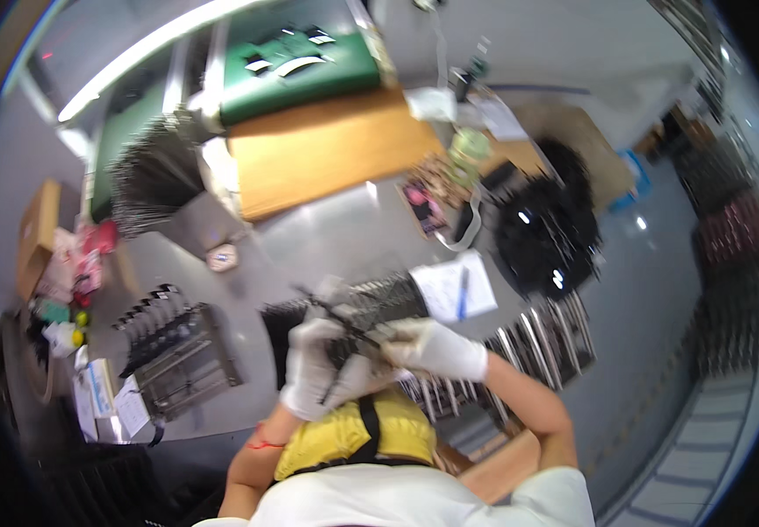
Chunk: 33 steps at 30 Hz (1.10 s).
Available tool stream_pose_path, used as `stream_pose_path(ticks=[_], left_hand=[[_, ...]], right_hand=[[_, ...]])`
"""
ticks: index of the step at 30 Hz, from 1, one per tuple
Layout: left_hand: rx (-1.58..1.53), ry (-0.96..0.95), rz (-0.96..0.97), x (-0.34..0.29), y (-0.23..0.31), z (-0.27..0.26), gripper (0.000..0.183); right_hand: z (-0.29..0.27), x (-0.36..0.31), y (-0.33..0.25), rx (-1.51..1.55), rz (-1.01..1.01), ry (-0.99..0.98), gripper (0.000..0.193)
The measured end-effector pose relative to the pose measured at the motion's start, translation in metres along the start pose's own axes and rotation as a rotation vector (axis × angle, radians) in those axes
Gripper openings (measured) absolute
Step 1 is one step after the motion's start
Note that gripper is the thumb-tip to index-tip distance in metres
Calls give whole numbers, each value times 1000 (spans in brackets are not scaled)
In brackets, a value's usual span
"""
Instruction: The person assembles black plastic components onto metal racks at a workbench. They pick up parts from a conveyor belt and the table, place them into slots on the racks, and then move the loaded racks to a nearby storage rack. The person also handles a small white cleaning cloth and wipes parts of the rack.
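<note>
White gloves cover both of my hands, which are close together above the near table edge and slightly blurred. My left hand (313,373) is closed around a thin black strip (344,318) that slants down to the right. On the strip's lower right end, the fingers of my right hand (436,349) are pinched. The strip's exact kind cannot be made out. Just beyond my hands lies a row of dark, ridged black pieces (392,299) on a black base, partly hidden by the gloves.
A marked paper with a blue pen (463,294) lies right of the row. Farther right is a heap of black strips (546,233); left, a metal rack (190,360) with black pieces. A green conveyor belt (300,75) with several pieces leads to a tan board (327,154).
</note>
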State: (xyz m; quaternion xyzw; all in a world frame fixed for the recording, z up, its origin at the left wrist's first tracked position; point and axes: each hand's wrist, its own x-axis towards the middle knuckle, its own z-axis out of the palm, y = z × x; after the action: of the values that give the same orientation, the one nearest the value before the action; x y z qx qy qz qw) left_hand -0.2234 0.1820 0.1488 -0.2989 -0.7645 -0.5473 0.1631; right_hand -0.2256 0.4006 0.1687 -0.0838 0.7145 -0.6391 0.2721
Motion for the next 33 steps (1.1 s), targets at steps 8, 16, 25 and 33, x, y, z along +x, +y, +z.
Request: stream_pose_path(ticks=[8,16,25,33], left_hand=[[360,155,-445,61,-55,-107,85],[542,641,-750,160,-269,-260,57],[943,700,-671,211,-260,-269,26],[181,1092,-32,152,-118,-265,18]], right_hand=[[-275,-45,1,999,-337,688,46],[-141,-6,74,-100,-29,620,41],[-62,48,97,-1003,-227,211,62],[-93,-27,111,-635,449,-92,70]])
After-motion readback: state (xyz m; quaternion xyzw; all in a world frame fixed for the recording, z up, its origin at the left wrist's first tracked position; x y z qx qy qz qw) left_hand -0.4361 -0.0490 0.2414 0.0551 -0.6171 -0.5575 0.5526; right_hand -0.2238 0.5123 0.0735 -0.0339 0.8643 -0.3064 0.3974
